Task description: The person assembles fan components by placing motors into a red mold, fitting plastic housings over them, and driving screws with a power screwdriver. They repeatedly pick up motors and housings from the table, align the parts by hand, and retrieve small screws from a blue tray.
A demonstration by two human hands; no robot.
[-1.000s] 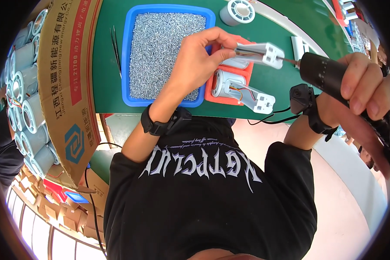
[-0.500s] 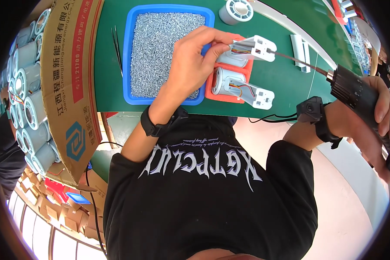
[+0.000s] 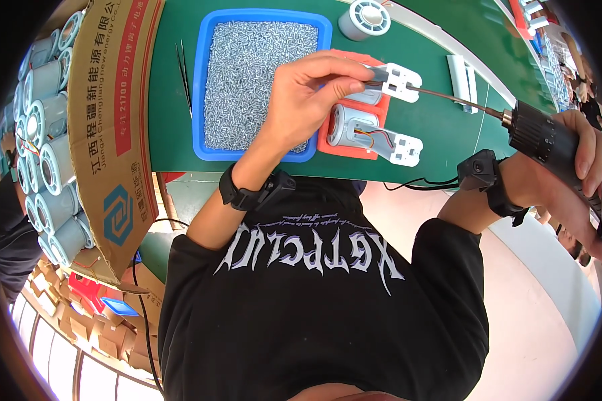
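Upper centre of the frame: the left hand (image 3: 308, 100) pinches the white plastic bracket (image 3: 396, 80) of a small grey motor on an orange tray (image 3: 328, 137). The right hand (image 3: 568, 174), far right, is clamped round a black electric screwdriver (image 3: 538, 140) whose long bit meets the bracket. The part looks light, rigid and smooth; gripping its flat edges seems safest.

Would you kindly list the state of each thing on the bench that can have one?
Blue tray: full of small screws.
Upper motor part: pinched by left hand, driver bit at it.
Lower motor part: lying on the red fixture, untouched.
Electric screwdriver: gripped by right hand.
Cardboard box: open, holding grey cylinders.
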